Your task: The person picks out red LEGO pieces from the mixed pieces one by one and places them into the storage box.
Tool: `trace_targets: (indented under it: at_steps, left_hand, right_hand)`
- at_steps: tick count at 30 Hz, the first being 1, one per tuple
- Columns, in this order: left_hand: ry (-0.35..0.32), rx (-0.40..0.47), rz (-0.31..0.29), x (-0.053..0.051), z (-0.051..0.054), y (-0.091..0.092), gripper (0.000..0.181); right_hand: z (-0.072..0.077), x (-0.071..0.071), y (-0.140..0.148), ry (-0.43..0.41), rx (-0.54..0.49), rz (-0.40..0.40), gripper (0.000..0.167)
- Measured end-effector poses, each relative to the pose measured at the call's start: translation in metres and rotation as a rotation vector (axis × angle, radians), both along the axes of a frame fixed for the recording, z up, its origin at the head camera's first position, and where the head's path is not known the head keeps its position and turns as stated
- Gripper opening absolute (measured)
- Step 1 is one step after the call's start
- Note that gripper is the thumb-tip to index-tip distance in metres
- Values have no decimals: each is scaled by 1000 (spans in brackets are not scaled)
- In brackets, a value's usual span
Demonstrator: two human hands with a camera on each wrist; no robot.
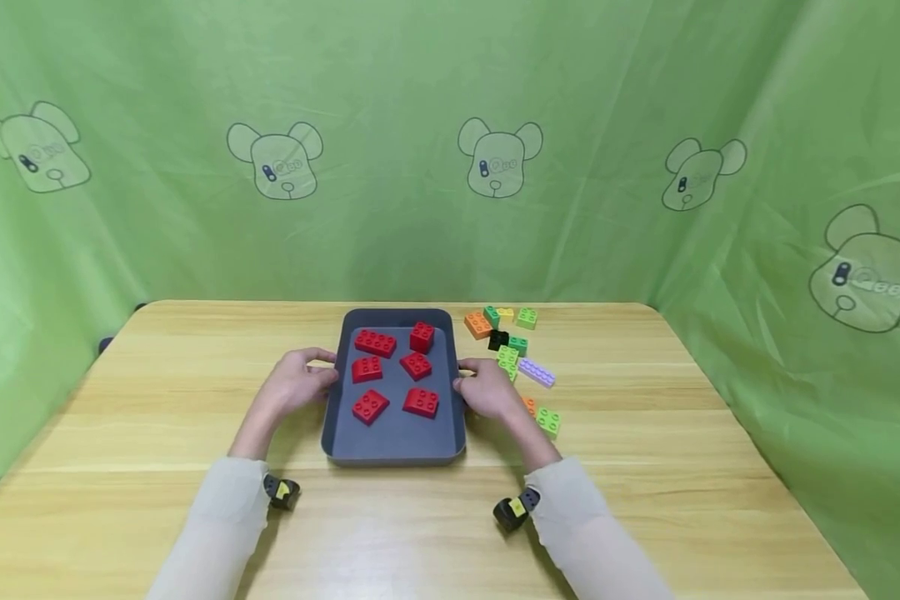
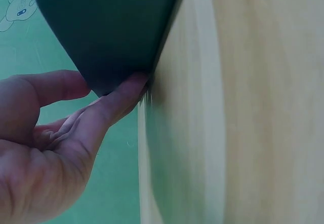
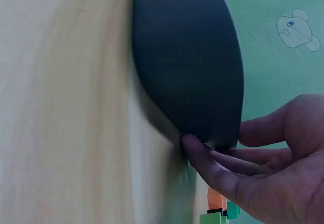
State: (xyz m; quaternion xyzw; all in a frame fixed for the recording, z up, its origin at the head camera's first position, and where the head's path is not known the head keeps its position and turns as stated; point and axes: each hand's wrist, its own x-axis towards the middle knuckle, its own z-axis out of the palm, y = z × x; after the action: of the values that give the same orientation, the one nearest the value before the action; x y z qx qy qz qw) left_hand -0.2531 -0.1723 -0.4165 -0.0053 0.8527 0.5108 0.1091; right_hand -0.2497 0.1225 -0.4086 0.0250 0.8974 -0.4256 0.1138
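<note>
A dark grey rectangular tray [image 1: 393, 448] is held between both hands at the middle of the table. Inside it lie several red toy bricks [image 1: 375, 342], spread apart from one another. My left hand [image 1: 296, 383] grips the tray's left side, thumb at the rim and fingers under the edge, as the left wrist view shows the tray wall [image 2: 109, 31] between them. On the opposite side my right hand [image 1: 487, 389] holds the tray the same way; in the right wrist view its fingertips [image 3: 192, 145] reach beneath the tray's bottom edge.
Right of the tray, loose bricks lie on the wooden table [image 1: 390, 533]: orange [image 1: 477, 325], black [image 1: 498, 340], purple [image 1: 536, 372], light green [image 1: 548, 422] and others. Some are partly behind the right hand and forearm. A green curtain [image 1: 390, 233] hangs behind the table.
</note>
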Motion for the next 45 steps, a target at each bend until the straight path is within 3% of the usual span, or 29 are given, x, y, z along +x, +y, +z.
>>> trace_targets:
  at_steps: [14,26,36,39,45]
  left_hand:
    - [18,-35,-54,1,1,0,46]
    - [-55,30,-120,5,9,-2,52]
    - [-91,38,-121,10,13,-4,55]
    - [-59,-6,-119,10,15,-5,57]
    - [64,-215,-84,11,30,2,64]
  right_hand:
    - [1,5,-2,28,36,24,45]
    - [-1,6,-4,21,-20,4,43]
    - [-3,6,-7,20,-29,41,45]
    - [0,7,-6,52,-6,38,46]
    - [11,9,-5,203,15,-43,36]
